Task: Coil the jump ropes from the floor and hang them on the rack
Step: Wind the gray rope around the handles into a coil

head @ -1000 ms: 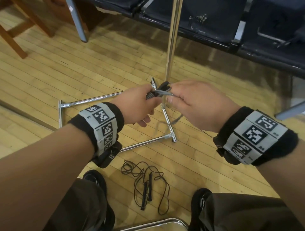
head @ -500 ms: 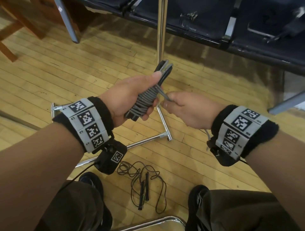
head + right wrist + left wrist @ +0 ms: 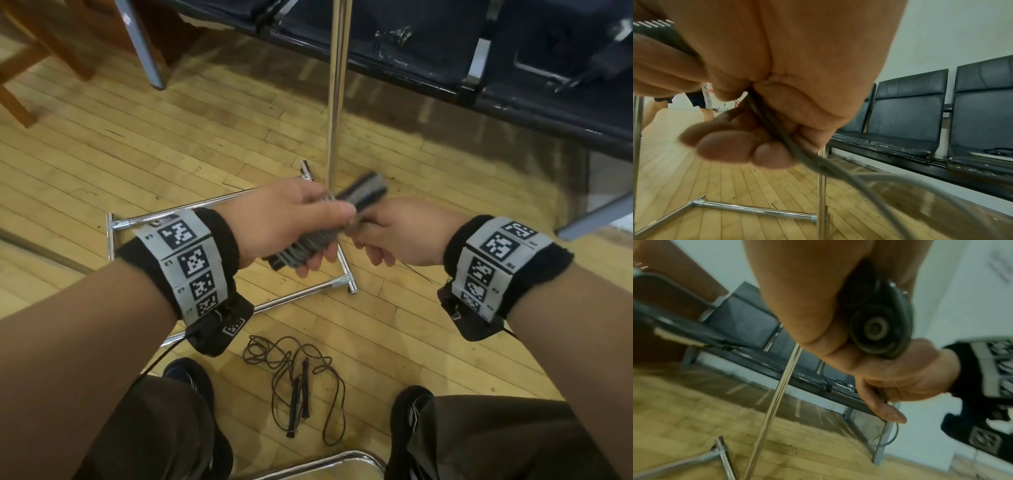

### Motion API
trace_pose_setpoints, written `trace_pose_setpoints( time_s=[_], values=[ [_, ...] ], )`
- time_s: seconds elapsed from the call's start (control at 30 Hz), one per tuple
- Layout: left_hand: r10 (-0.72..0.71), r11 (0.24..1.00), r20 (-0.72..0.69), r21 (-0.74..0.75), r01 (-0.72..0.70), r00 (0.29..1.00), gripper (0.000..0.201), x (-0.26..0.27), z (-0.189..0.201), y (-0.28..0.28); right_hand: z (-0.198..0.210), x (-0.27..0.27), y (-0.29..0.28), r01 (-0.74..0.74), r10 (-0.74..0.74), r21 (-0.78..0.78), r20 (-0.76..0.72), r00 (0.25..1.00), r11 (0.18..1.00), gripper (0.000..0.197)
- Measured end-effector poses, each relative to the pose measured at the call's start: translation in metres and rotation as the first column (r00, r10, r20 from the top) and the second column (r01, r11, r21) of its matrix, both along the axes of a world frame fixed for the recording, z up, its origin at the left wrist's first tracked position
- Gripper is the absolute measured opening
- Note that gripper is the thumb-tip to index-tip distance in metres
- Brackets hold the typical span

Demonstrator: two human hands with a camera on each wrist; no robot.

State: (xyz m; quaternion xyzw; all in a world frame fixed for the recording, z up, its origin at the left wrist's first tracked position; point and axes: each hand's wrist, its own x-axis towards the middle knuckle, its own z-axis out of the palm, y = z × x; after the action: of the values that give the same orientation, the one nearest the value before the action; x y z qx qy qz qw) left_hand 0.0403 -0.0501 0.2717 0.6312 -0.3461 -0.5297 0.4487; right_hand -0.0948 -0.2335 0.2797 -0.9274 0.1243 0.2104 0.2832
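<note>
My left hand (image 3: 301, 222) grips the two black handles of a grey jump rope (image 3: 308, 245), with grey cord wound tightly round them. The handles' round butt end (image 3: 877, 328) shows in the left wrist view. My right hand (image 3: 394, 236) pinches the loose end of the grey cord (image 3: 797, 152) right beside the bundle. A second, dark jump rope (image 3: 298, 380) lies loose and tangled on the wooden floor between my feet. The chrome rack (image 3: 337, 102) rises as an upright pole just behind my hands, its base frame (image 3: 294, 298) on the floor.
A row of black padded seats (image 3: 479, 61) runs along the wall behind the rack. Wooden furniture legs (image 3: 51, 51) stand at the far left. A chrome tube (image 3: 308, 466) curves at the bottom edge, between my shoes (image 3: 191, 380).
The bundle has tipped from upright to lying flatter, pointing right. My left hand has rolled palm-down over it, and my right hand stays on the cord end close beside it.
</note>
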Motion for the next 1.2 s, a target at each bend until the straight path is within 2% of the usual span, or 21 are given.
trace_pose_setpoints(
  time_s=[0.07,0.13,0.2,0.27,0.37,0.47,0.5,0.57,0.63,0.67,0.73,0.83,0.93,1.0,1.07,1.13,1.2],
  values=[
    [-0.212,0.969,0.087,0.149,0.197,0.973,0.028,-0.01,0.003,0.0,0.0,0.002,-0.002,-0.071,0.069,-0.018,-0.12,0.99,0.997,0.021],
    [-0.373,0.909,0.191,0.269,0.317,0.908,0.023,-0.025,0.0,-0.001,0.002,0.007,0.002,-0.126,0.112,-0.079,-0.168,0.979,0.989,0.014],
    [-0.442,0.868,0.297,0.381,0.319,0.846,0.025,-0.037,-0.008,-0.003,0.005,0.016,0.011,-0.172,0.148,-0.175,-0.14,0.979,0.969,0.015],
    [-0.441,0.854,0.381,0.458,0.249,0.812,0.03,-0.04,-0.016,-0.001,0.012,0.025,0.023,-0.241,0.221,-0.309,-0.099,0.97,0.92,0.019],
    [-0.304,0.891,0.488,0.45,0.063,0.818,0.032,-0.028,-0.021,0.002,0.031,0.03,0.031,-0.22,0.233,-0.359,-0.007,0.972,0.907,0.028],
    [-0.038,0.925,0.517,0.341,-0.166,0.855,0.016,-0.007,-0.022,0.007,0.046,0.027,0.031,-0.13,0.166,-0.281,0.105,0.981,0.951,0.032],
    [0.076,0.926,0.475,0.292,-0.239,0.876,0.011,0.0,-0.021,0.008,0.048,0.025,0.032,-0.104,0.137,-0.248,0.122,0.983,0.963,0.032],
    [0.279,0.915,0.282,0.213,-0.343,0.918,0.012,0.01,-0.019,0.01,0.046,0.02,0.033,-0.049,0.07,-0.161,0.126,0.989,0.986,0.03],
    [0.353,0.921,0.013,0.171,-0.35,0.935,0.02,0.017,-0.016,0.013,0.04,0.015,0.033,-0.012,0.019,-0.08,0.09,0.996,0.997,0.028],
    [0.342,0.933,-0.096,0.15,-0.326,0.935,0.024,0.02,-0.014,0.014,0.035,0.012,0.032,-0.008,0.012,-0.057,0.062,0.998,0.998,0.028],
    [0.262,0.965,-0.214,0.092,-0.247,0.941,0.028,0.022,-0.013,0.016,0.026,0.006,0.028,-0.011,0.011,-0.006,-0.006,1.0,1.0,0.03],
    [0.128,0.992,-0.241,0.015,-0.129,0.962,0.029,0.015,-0.012,0.011,0.014,0.001,0.02,-0.018,0.023,0.079,-0.061,0.998,0.997,0.03],
    [0.101,0.994,-0.226,-0.008,-0.106,0.969,0.046,0.007,-0.01,0.004,0.009,0.0,0.009,-0.013,0.023,0.14,-0.076,0.997,0.99,0.027],
    [0.031,0.999,-0.204,-0.025,-0.036,0.978,0.04,0.004,-0.008,0.002,0.007,-0.001,-0.001,0.007,0.006,0.142,-0.089,0.996,0.99,0.026],
    [-0.098,0.995,-0.128,0.014,0.101,0.987,0.033,-0.002,-0.004,0.001,0.005,-0.004,-0.007,0.016,-0.002,0.123,-0.117,0.993,0.992,0.023],
    [-0.248,0.96,0.023,0.138,0.243,0.969,0.025,-0.016,-0.003,-0.002,0.002,-0.005,-0.007,-0.024,0.032,0.055,-0.152,0.988,0.998,0.017],
    [-0.378,0.903,0.157,0.281,0.325,0.913,0.023,-0.036,-0.01,-0.006,0.001,0.0,0.001,-0.109,0.092,-0.087,-0.178,0.98,0.99,0.015]
  ],
)
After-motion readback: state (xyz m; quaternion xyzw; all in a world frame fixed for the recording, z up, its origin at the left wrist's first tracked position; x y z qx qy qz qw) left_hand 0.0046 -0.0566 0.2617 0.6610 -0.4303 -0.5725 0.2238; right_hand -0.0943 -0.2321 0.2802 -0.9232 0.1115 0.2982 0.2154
